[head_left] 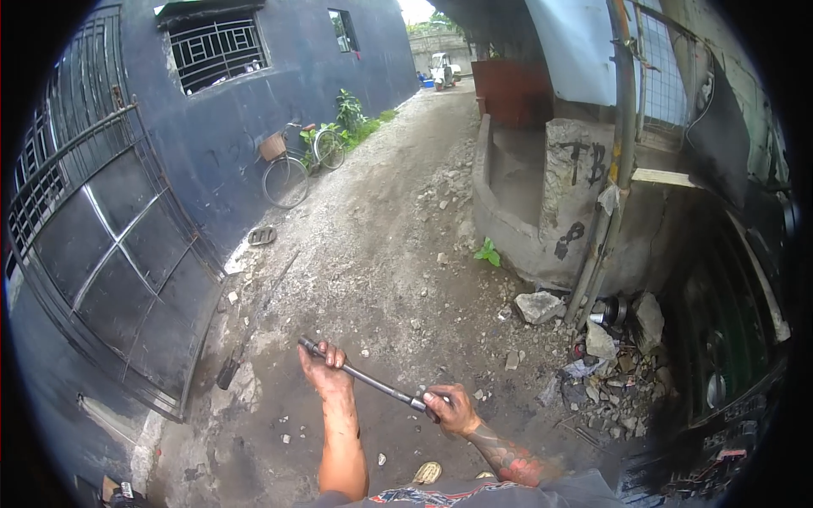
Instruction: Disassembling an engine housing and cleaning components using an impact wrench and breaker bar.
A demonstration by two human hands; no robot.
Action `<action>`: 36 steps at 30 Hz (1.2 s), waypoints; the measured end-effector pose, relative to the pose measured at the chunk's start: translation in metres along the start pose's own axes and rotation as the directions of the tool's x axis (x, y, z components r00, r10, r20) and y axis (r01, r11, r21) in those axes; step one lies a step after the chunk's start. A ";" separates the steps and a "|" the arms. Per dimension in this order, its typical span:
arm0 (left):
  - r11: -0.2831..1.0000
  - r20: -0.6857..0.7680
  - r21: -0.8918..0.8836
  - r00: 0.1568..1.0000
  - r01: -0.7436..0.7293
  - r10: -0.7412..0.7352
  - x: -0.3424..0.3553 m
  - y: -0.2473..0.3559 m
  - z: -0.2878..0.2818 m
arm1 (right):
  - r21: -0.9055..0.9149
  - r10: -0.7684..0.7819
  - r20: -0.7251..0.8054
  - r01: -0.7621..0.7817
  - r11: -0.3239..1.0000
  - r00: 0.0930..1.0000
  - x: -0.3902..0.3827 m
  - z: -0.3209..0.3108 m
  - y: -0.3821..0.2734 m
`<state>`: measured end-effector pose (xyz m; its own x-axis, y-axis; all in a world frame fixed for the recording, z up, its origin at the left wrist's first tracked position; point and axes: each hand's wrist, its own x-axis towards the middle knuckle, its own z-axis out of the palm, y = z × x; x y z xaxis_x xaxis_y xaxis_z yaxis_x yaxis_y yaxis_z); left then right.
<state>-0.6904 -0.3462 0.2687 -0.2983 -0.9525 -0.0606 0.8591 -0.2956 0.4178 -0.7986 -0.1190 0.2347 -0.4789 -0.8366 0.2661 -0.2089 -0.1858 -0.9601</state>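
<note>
A long steel bar tool [374,383], which looks like a torque wrench, slants across in front of me above the dirt ground. My left hand [325,372] is closed around it near its upper left end, fingertips curled over the bar. At the lower right end, my right hand [455,410] grips the tool, fingers over its dark head, and hides part of that end. Both forearms rise from the lower edge, the right one tattooed. Below the tool, the tip of a shoe [428,472] shows on the ground.
An open dark metal gate [127,254] stands at left. A long thin rod with a dark end [227,372] lies beside it. A bicycle [286,179] leans by the blue-grey wall. At right are a concrete wall [517,212], poles, rocks [539,306] and rubble. A white vehicle [443,69] stands far off.
</note>
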 end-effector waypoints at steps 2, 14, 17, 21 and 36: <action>0.997 0.011 -0.044 0.998 -0.058 0.058 -0.003 0.001 -0.002 | -0.054 -0.045 -0.022 0.043 0.998 0.999 0.000 -0.006 -0.001; 0.986 0.017 -0.099 0.991 -0.132 0.134 -0.009 -0.006 0.003 | -0.007 -0.050 0.032 0.050 0.999 0.998 0.003 -0.030 -0.014; 0.984 0.097 -0.110 0.984 -0.141 0.152 -0.011 -0.018 0.005 | 0.076 -0.014 0.074 0.008 0.997 0.997 0.002 -0.039 -0.010; 0.946 0.238 -0.323 0.970 0.021 0.059 -0.007 -0.033 0.002 | 0.079 -0.015 0.113 0.006 0.997 0.994 0.000 -0.047 -0.006; 0.768 0.388 -0.554 0.916 0.322 -0.104 0.009 -0.078 -0.019 | 0.346 -0.042 0.071 0.015 0.938 0.997 -0.010 -0.042 -0.028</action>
<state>-0.7522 -0.3330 0.2188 -0.5239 -0.8135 0.2524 0.7942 -0.5736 -0.2005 -0.8240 -0.0841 0.2627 -0.4081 -0.8624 0.2995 0.0920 -0.3653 -0.9263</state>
